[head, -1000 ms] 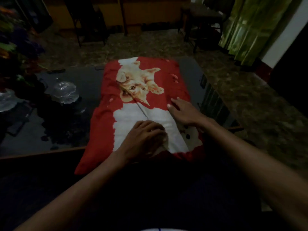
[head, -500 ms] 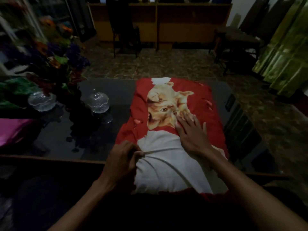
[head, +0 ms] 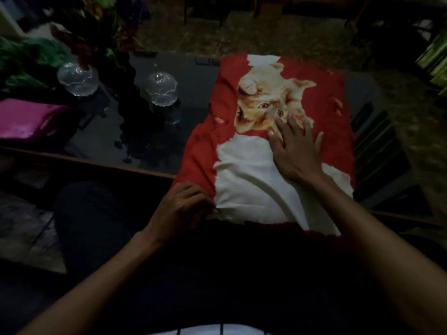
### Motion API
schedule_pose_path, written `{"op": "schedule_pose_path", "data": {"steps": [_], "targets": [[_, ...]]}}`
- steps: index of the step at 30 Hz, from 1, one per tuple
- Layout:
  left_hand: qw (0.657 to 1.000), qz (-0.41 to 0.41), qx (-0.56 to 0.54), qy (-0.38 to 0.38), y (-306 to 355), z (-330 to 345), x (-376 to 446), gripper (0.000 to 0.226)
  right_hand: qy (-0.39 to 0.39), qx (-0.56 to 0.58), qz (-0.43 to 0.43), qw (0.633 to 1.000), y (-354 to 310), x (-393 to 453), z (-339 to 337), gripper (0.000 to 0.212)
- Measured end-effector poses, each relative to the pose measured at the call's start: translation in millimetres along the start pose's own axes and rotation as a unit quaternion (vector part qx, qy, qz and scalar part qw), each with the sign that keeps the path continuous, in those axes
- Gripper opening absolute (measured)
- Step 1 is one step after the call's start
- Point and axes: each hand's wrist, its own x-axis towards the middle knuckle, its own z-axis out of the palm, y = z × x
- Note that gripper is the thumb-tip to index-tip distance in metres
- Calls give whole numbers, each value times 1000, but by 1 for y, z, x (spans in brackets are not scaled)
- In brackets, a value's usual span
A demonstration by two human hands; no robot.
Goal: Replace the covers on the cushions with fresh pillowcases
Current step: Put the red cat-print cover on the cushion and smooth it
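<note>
A red cushion cover (head: 200, 146) printed with an orange kitten and a white patch lies over a cushion on the dark glass table (head: 193, 83). My right hand (head: 296, 151) lies flat on the cover, fingers spread, just below the kitten's face. My left hand (head: 181, 209) has its fingers curled and pinches the cover's near left corner at the table's front edge. The cushion inside is hidden by the cover.
Two clear glass lidded bowls (head: 160, 89) (head: 77, 79) stand on the table's left, beside dark flowers (head: 101, 32). A magenta fabric bundle (head: 29, 120) lies at the far left. Green curtains (head: 435, 64) hang at the right. Chairs stand on the patterned floor behind.
My right hand slid up the cover from the white patch toward the kitten. My left hand moved from the white patch's middle to the near left corner and pinched it. The view shifted.
</note>
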Motion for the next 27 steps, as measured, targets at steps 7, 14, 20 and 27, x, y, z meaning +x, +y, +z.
{"op": "schedule_pose_path", "data": {"steps": [7, 14, 20, 27], "targets": [[998, 9, 60, -10, -25, -27, -21, 34, 0, 1, 1, 1000, 0, -2, -2, 63], [994, -112, 1, 21, -19, -26, -2, 16, -13, -9, 1, 1000, -10, 7, -8, 62], [868, -477, -127, 58, -17, -17, 9, 35, -20, 18, -98, 995, -51, 24, 2, 65], [801, -548, -242, 24, -34, -41, 0, 22, -50, -31, -112, 992, -62, 22, 19, 65]]}}
